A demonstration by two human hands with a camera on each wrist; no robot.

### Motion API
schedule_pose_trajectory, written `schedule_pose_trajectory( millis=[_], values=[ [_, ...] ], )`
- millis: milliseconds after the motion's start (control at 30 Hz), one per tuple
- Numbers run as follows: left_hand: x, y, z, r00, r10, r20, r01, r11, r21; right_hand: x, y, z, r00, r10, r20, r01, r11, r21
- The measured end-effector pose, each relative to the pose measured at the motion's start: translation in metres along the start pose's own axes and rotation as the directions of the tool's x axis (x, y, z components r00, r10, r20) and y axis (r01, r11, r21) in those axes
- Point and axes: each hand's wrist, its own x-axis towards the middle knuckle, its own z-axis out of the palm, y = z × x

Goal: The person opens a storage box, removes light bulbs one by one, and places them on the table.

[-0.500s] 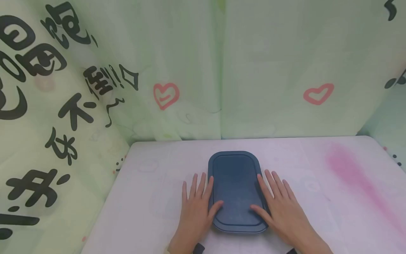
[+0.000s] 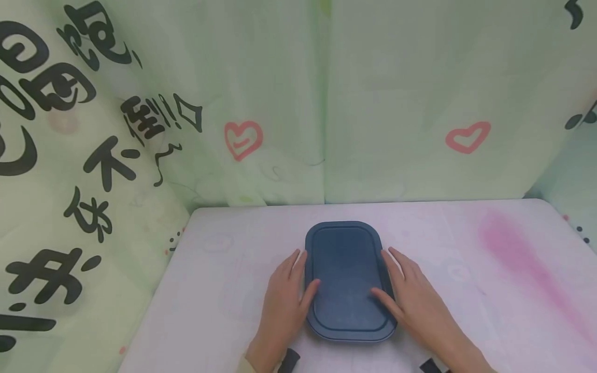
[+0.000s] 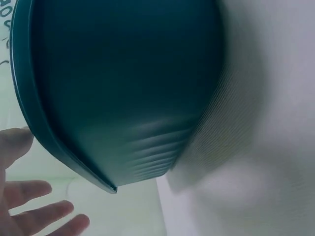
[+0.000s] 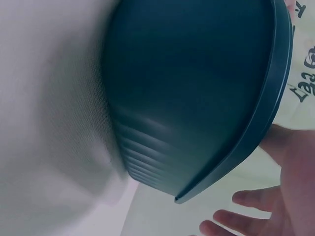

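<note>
A dark blue lidded box [image 2: 347, 280] with rounded corners stands on the table between my two hands. Its flat lid has a raised border, and ribs run along its side [image 3: 157, 152] in the left wrist view. My left hand [image 2: 282, 305] is at the box's left edge, thumb over the lid's rim and the other fingers loosely bent alongside. On the opposite edge my right hand [image 2: 420, 303] lies much the same way, thumb over the lid. Both wrist views show the fingers [image 4: 241, 221] spread apart from the box wall, with only the thumb at the rim.
The box rests on a pale pinkish table [image 2: 242, 248] with a pink smear [image 2: 513, 243] on its right side. Light green cloth [image 2: 396, 103] with red hearts and black lettering hangs behind and to the left of the table. Dark bands sit at both wrists.
My fingers were straight and spread and are now closer together and more bent. The left thumb has slid outward toward the lid's edge. The box has stayed in place.
</note>
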Motion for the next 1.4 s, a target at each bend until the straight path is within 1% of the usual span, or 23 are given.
schedule_pose_trajectory(
  millis=[100, 200, 267, 367, 433, 500, 567, 600, 700, 800, 833, 1000, 1100, 1167, 1267, 1300, 1400],
  values=[
    [0.003, -0.002, 0.000, 0.998, -0.012, -0.066, 0.008, 0.999, -0.050, 0.002, 0.002, 0.000, 0.999, -0.014, -0.034, 0.014, 1.000, 0.011],
    [0.005, -0.007, 0.001, 0.992, -0.032, -0.118, 0.017, 0.992, -0.125, 0.004, 0.003, -0.001, 1.000, 0.014, -0.027, -0.013, 0.999, 0.043],
    [0.007, -0.009, 0.001, 0.987, -0.053, -0.150, 0.023, 0.981, -0.195, 0.005, 0.003, -0.001, 0.999, 0.049, -0.007, -0.049, 0.995, 0.089],
    [0.010, -0.013, 0.003, 0.979, -0.093, -0.179, 0.034, 0.951, -0.308, 0.006, 0.004, -0.003, 0.995, 0.100, 0.030, -0.104, 0.981, 0.161],
    [0.012, -0.015, 0.003, 0.975, -0.127, -0.181, 0.047, 0.919, -0.392, 0.007, 0.006, -0.004, 0.992, 0.121, 0.045, -0.128, 0.969, 0.212],
    [0.014, -0.017, 0.003, 0.973, -0.164, -0.162, 0.071, 0.883, -0.463, 0.009, 0.007, -0.004, 0.990, 0.132, 0.050, -0.140, 0.958, 0.249],
    [0.016, -0.019, 0.004, 0.970, -0.206, -0.127, 0.111, 0.846, -0.521, 0.010, 0.008, -0.004, 0.988, 0.142, 0.054, -0.152, 0.945, 0.289],
    [0.017, -0.020, 0.004, 0.968, -0.225, -0.111, 0.131, 0.829, -0.544, 0.011, 0.009, -0.004, 0.988, 0.146, 0.058, -0.157, 0.939, 0.306],
    [0.019, -0.025, 0.006, 0.962, -0.266, -0.061, 0.181, 0.790, -0.585, 0.013, 0.011, -0.004, 0.982, 0.170, 0.078, -0.187, 0.919, 0.347],
    [0.021, -0.029, 0.007, 0.958, -0.287, -0.014, 0.216, 0.751, -0.624, 0.015, 0.013, -0.002, 0.975, 0.203, 0.088, -0.221, 0.900, 0.375],
    [0.022, -0.030, 0.008, 0.957, -0.290, 0.003, 0.225, 0.734, -0.641, 0.016, 0.013, -0.001, 0.973, 0.215, 0.086, -0.232, 0.894, 0.382],
    [0.026, -0.034, 0.008, 0.942, -0.315, 0.117, 0.296, 0.612, -0.734, 0.017, 0.016, 0.005, 0.963, 0.263, 0.058, -0.263, 0.865, 0.427],
    [0.029, -0.037, 0.009, 0.931, -0.319, 0.178, 0.333, 0.540, -0.773, 0.018, 0.018, 0.006, 0.950, 0.299, 0.091, -0.306, 0.826, 0.473],
    [0.030, -0.039, 0.010, 0.922, -0.319, 0.219, 0.361, 0.504, -0.785, 0.018, 0.021, 0.007, 0.939, 0.318, 0.129, -0.339, 0.798, 0.498],
    [0.031, -0.041, 0.011, 0.907, -0.313, 0.281, 0.401, 0.441, -0.803, 0.019, 0.026, 0.008, 0.926, 0.329, 0.186, -0.376, 0.753, 0.540],
    [0.032, -0.042, 0.012, 0.903, -0.310, 0.296, 0.411, 0.424, -0.807, 0.019, 0.028, 0.008, 0.923, 0.327, 0.202, -0.383, 0.742, 0.550],
    [0.032, -0.043, 0.012, 0.893, -0.303, 0.332, 0.434, 0.392, -0.811, 0.019, 0.034, 0.009, 0.913, 0.321, 0.253, -0.409, 0.702, 0.584]
  ],
)
